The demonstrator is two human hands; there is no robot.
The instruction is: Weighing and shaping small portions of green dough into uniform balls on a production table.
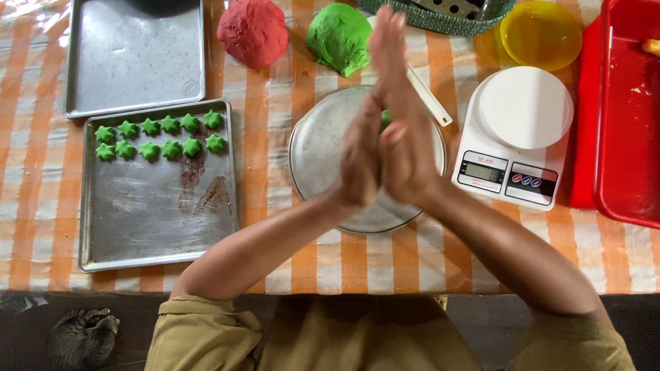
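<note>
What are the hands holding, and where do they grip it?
A small piece of green dough is pressed between the flat palms of the left hand and right hand; only its edge shows.

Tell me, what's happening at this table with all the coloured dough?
A person presses both palms together, left hand against right hand, with a bit of green dough between them, above a round metal plate. On the tray to the left lie two rows of small green star shapes. A red dough lump, a green dough lump and a kitchen scale sit nearby.
</note>
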